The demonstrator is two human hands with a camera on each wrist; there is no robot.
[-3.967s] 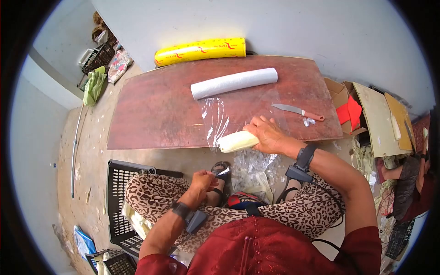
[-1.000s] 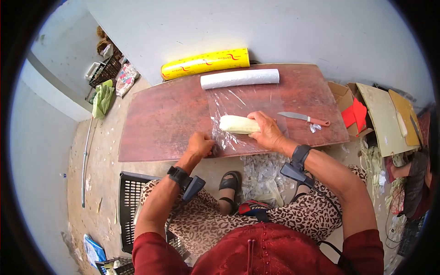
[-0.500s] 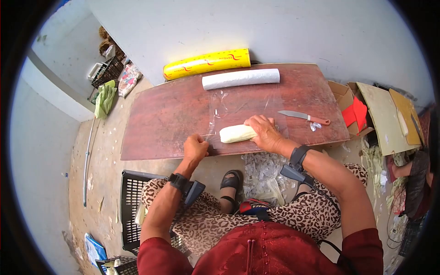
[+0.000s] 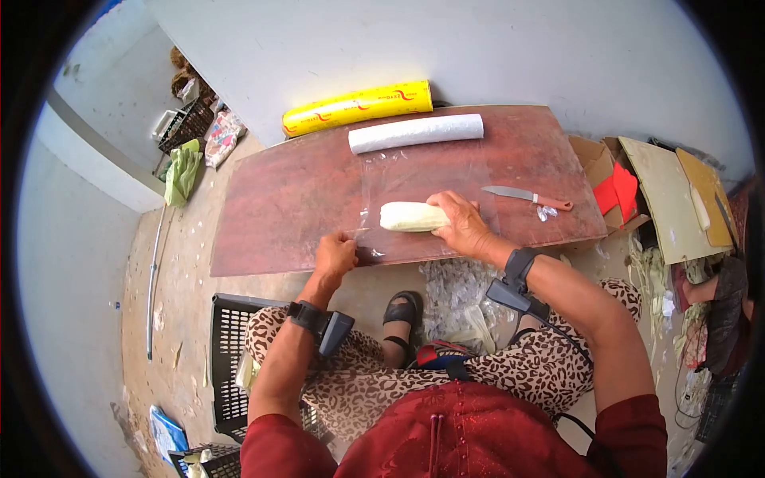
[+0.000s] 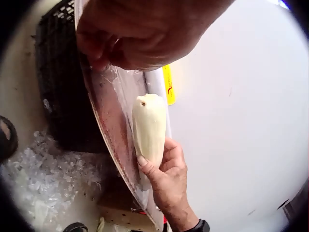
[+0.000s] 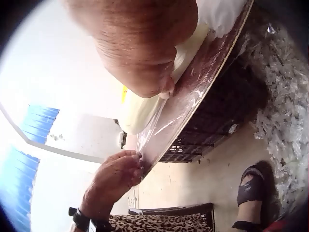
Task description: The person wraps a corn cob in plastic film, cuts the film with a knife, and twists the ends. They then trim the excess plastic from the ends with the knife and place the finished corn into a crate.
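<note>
My right hand (image 4: 464, 226) grips one end of a pale ear of corn in its husk (image 4: 410, 216), which lies sideways over a sheet of cling film (image 4: 414, 177). The left wrist view shows the thumb on the near side of the ear (image 5: 148, 123) and its blunt end with a small brown spot. At the table's front edge my left hand (image 4: 335, 253) pinches the near corner of the film; the right wrist view shows the film (image 6: 154, 126) stretched up from those fingers (image 6: 135, 159). The film runs back to a white roll (image 4: 416, 133).
A knife (image 4: 526, 197) lies at the right of the wooden table (image 4: 279, 191), beside a crumpled film scrap (image 4: 545, 213). Behind stands a yellow roll (image 4: 358, 107). A black crate (image 4: 231, 358) is by my left leg, film scraps (image 4: 458, 299) cover the floor, and a cardboard box (image 4: 590, 163) stands right.
My left hand has come up from beside my knee to the film's near corner. My right hand has brought the corn over the film, shifting it slightly back from the edge in the last half second.
</note>
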